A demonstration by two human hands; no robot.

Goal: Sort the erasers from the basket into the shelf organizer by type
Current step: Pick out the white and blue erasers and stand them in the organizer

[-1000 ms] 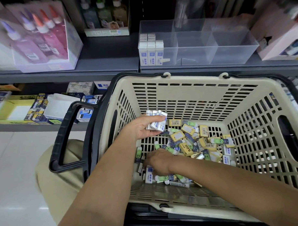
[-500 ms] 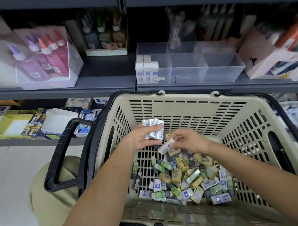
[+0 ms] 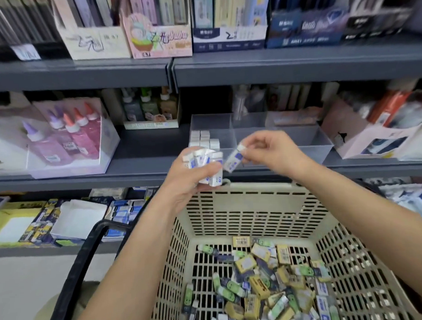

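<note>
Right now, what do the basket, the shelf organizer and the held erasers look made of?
Basket: matte beige moulded plastic, slotted grid walls. Shelf organizer: clear glossy plastic, likely acrylic; the shelf shows through. White erasers in the left hand: printed sleeves, probably card; blurred, so unsure.

Right organizer (image 3: 317, 138) compartments seem free; erasers (image 3: 202, 139) crowd left

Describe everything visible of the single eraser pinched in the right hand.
The white rectangular eraser in a blue-printed sleeve is a small block, its bare white end uppermost. The right hand pinches that upper end between thumb and fingertips. It hangs tilted, lower end down-left beside the bundle of matching white erasers gripped by the left hand; contact there is unclear. It is in front of the clear plastic shelf organizer, above the rim of the beige plastic basket. Its print is blurred.
</note>
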